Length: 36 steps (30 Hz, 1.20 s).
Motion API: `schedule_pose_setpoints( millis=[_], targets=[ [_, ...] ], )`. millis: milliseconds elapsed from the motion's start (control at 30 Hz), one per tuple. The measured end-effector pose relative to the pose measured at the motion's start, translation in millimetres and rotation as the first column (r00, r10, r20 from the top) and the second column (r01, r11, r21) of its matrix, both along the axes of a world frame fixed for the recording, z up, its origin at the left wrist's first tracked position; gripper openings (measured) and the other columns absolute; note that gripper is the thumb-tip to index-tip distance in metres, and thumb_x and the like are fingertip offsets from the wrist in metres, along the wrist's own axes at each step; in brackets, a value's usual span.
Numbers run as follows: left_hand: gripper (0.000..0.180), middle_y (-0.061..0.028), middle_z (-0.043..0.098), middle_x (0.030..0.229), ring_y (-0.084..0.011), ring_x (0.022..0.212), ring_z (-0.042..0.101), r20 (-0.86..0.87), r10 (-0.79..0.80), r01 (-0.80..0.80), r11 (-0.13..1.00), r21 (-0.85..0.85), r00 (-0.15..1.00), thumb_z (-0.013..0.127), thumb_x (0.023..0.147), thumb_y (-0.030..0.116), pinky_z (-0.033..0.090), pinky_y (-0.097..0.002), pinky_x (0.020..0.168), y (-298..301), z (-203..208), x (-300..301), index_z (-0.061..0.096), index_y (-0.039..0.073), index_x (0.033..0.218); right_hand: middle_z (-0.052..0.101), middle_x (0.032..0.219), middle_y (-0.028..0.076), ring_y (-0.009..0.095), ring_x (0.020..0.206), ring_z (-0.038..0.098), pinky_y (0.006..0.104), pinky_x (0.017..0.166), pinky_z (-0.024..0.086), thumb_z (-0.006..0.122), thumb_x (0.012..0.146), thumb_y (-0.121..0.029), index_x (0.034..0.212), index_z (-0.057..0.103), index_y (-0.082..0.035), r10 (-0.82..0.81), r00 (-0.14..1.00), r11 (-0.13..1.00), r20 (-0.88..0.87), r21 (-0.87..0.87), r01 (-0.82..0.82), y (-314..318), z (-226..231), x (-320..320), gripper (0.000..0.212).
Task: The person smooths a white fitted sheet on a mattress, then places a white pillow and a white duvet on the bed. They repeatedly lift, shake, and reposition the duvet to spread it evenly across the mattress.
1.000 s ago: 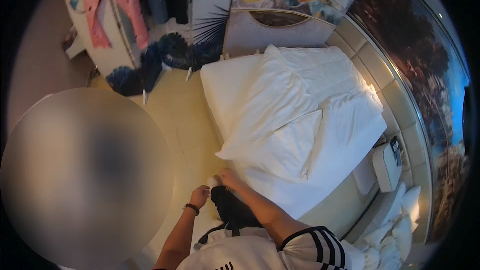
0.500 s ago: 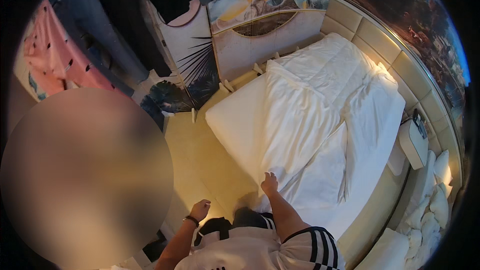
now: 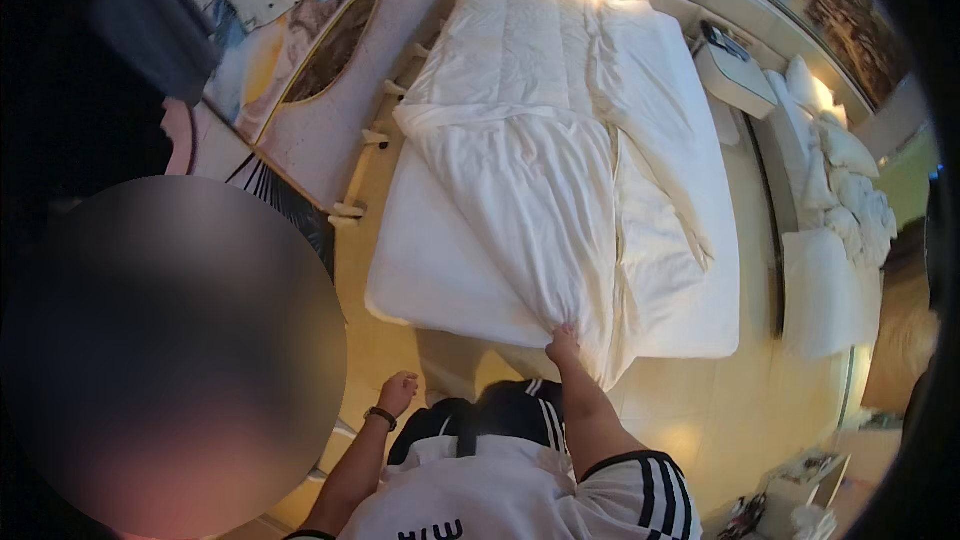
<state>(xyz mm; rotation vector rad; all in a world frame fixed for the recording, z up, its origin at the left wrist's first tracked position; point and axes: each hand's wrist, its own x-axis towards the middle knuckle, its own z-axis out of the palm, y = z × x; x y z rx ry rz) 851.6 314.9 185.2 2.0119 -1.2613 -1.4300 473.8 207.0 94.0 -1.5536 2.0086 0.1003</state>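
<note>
A crumpled white duvet (image 3: 520, 180) lies across the bed, its near end drawn to a point at the foot edge. My right hand (image 3: 564, 344) is closed on that gathered end, and folds run from it up the bed. Beneath it, the white fitted mattress (image 3: 430, 285) shows at the left and right sides. My left hand (image 3: 400, 395), with a dark band at the wrist, hangs beside my left thigh; it holds nothing and its fingers are loosely bent, not touching the bed.
A folding screen (image 3: 330, 90) with clothes over it stands left of the bed. To the right are a white bedside cabinet (image 3: 735, 75) and a second bed (image 3: 820, 285) with rumpled bedding. A blurred disc covers the lower left.
My view has turned and the bed now lies straight ahead. My right hand has taken hold of the duvet, whose near end hangs past the mattress edge. My left hand stays low.
</note>
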Motion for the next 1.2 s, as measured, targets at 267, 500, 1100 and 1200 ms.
schedule_pose_setpoints(
  millis=[267, 500, 1100, 1200],
  targets=[
    [0.024, -0.0162, 0.062, 0.086, -0.0273, 0.078, 0.06, 0.079, -0.35, 0.35, 0.937, 0.012, 0.934, 0.048, 0.084, 0.017, 0.047, -0.0348, 0.069, -142.4, -12.2, 73.5, 0.058, 0.001, 0.098, 0.057, 0.101, 0.023, 0.035, 0.1, 0.052, 0.0399, 0.088, 0.042, 0.054, 0.07, -0.01, 0.098, 0.06, 0.0, -0.299, 0.912, 0.926, 0.28, -0.148, 0.349, 53.6, -11.8, 62.0, 0.03],
    [0.028, -0.0162, 0.061, 0.09, -0.0289, 0.081, 0.059, 0.035, -0.598, 0.599, 0.799, -0.051, 0.801, 0.048, 0.085, 0.022, 0.046, -0.0345, 0.073, -226.8, -10.2, 80.6, 0.056, 0.001, 0.102, 0.06, 0.093, 0.022, 0.036, 0.091, 0.056, 0.0402, 0.081, 0.045, 0.051, 0.071, -0.011, 0.092, 0.062, 0.0, -0.616, 0.72, 0.762, 0.318, 0.008, 0.648, -0.5, -41.1, 121.2, 0.027],
    [0.061, -0.0202, 0.044, 0.121, -0.0311, 0.107, 0.047, 0.438, -0.034, 0.185, 0.934, -0.307, 0.899, 0.058, 0.082, 0.027, 0.038, -0.0399, 0.09, -628.7, -135.5, 136.2, 0.031, 0.001, 0.13, 0.046, 0.114, 0.017, 0.03, 0.106, 0.046, 0.0412, 0.091, 0.039, 0.061, 0.082, -0.026, 0.118, 0.044, -0.005, -0.462, -0.729, 0.002, 0.505, 0.822, 0.569, -345.8, -69.6, 277.8, 0.046],
    [0.066, -0.0214, 0.034, 0.13, -0.0359, 0.119, 0.034, 0.57, -0.291, 0.538, 0.777, -0.329, 0.769, 0.059, 0.081, 0.029, 0.029, -0.0434, 0.099, -707.6, -113.3, 98.5, 0.026, 0.006, 0.133, 0.044, 0.12, 0.011, 0.027, 0.111, 0.043, 0.0432, 0.094, 0.035, 0.064, 0.079, -0.033, 0.119, 0.046, -0.014, -0.307, -0.797, -0.111, 0.52, 0.813, 0.572, -391.6, -63.2, 298.1, 0.048]
  ],
)
